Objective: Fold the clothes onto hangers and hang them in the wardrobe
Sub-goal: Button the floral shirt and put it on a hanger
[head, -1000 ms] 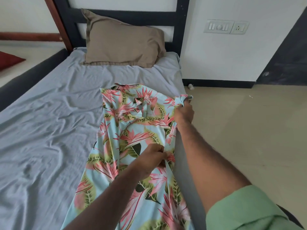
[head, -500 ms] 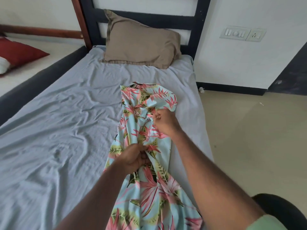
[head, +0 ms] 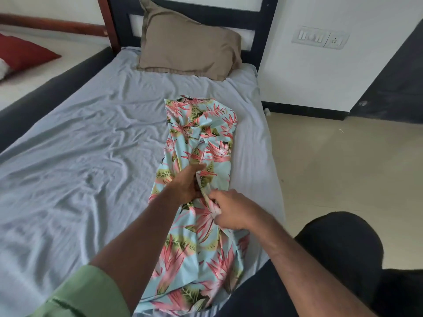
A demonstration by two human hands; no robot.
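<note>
A floral garment in light blue, pink and green is laid lengthwise along the right side of a grey bed sheet, running from about 12 o'clock down to 6 o'clock near the mattress edge. At its middle, the fabric is gathered by both hands. The left hand is curled round a bunched fold, thumb stretched toward 1 o'clock along the cloth. The right hand, just beside it at 4 o'clock, is closed on a twisted ridge of the same fabric, which is pinched between thumb and bent fingers. The two hands are nearly touching. A brown pillow is set against the dark headboard at 12 o'clock, well apart from the garment. A green sleeve is seen at 7 o'clock.
</note>
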